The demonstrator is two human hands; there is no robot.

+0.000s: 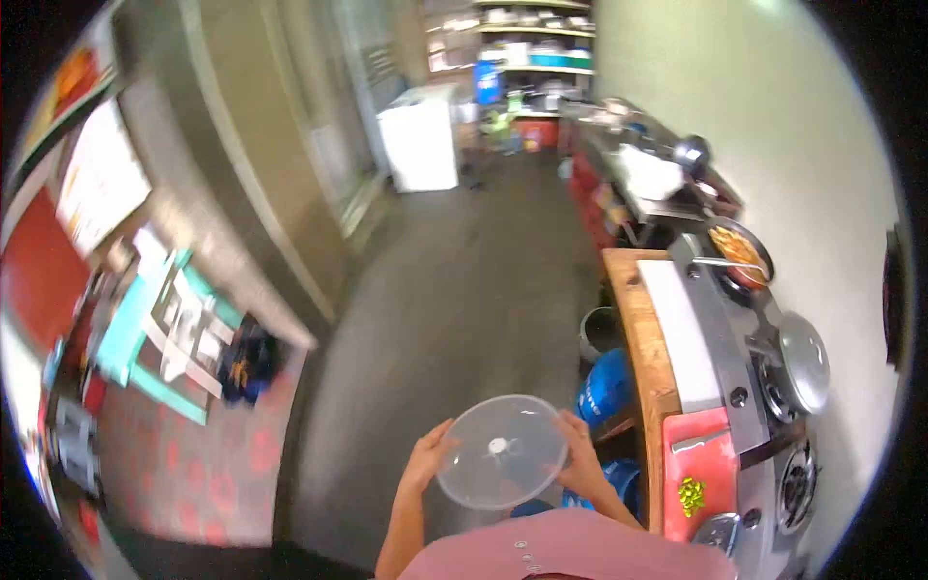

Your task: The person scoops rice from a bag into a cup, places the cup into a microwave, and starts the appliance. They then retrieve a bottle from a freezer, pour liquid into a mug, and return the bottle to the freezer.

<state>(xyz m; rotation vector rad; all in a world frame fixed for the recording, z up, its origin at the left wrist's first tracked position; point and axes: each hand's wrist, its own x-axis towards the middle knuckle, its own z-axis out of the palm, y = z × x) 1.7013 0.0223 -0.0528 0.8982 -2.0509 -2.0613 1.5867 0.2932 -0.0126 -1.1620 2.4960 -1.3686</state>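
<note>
In front of my body I hold a round, translucent plastic lid [483,469] with a small white spot at its middle. My left hand [425,459] grips its left edge, the thumb over the rim. On the opposite edge, my right hand [580,459] is closed with its fingers partly hidden. To the right, a red cutting board [710,435] lies on the counter, bearing a knife [700,441] and chopped green pieces [691,496].
Along the right wall stand a gas stove [720,358], a pan of food [739,256] and a lidded pot [804,362]. Blue gas cylinders [607,387] sit under the wooden counter [633,319]. A white appliance [420,143] and shelves [536,68] are ahead; a turquoise table [130,333] stands left.
</note>
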